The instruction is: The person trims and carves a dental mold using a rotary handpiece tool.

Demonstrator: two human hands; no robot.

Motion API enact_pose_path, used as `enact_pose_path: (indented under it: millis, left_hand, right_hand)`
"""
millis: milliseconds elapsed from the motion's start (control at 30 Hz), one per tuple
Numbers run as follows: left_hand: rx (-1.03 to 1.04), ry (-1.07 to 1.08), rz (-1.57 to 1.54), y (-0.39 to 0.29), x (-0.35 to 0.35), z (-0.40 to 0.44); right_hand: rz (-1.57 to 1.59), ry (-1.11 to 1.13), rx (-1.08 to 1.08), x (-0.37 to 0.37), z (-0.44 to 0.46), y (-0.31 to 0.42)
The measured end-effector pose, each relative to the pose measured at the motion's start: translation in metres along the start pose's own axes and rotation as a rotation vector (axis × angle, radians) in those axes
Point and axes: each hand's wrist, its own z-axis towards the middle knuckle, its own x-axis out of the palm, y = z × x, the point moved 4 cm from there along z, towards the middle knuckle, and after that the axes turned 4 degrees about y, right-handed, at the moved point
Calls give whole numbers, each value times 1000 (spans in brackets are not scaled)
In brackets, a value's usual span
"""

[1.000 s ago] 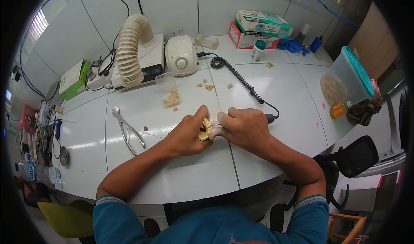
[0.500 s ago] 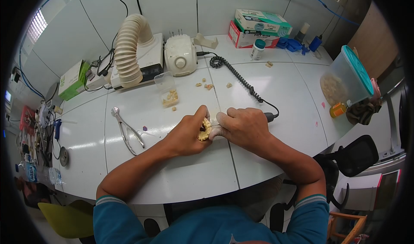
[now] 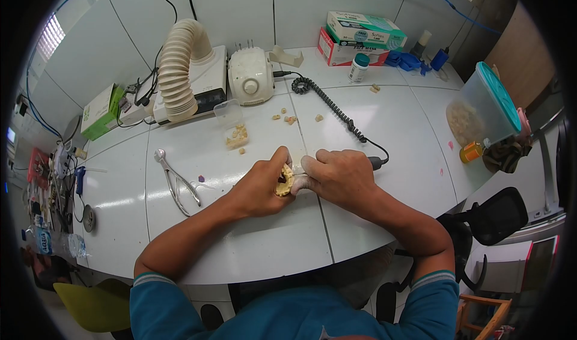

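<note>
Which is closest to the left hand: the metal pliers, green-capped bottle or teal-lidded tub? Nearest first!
1. Metal pliers, to the left hand's left
2. Green-capped bottle, by the stacked boxes
3. Teal-lidded tub, far right

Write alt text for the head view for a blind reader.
A person's left hand holds a yellow, arch-shaped dental model; the right hand, a black corded handpiece, above a white table. Silver metal pliers lie to the left.

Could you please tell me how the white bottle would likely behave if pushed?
The white bottle stands upright and looks taller than wide, so a high push might tip it. Its rounded sides suggest it could roll once toppled.
</note>
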Motion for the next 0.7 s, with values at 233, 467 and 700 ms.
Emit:
enact_pose_path:
  millis: [233, 467, 700]
  left_hand:
    - [-8, 2, 10, -2, 0, -1]
    - [-23, 8, -9, -3, -1, 0]
    - [4, 0, -9, 0, 0, 0]
  right_hand:
    - [6, 3, -6, -1, 0, 1]
    - [20, 5, 11, -2, 0, 2]
    - [28, 13, 14, -2, 0, 2]
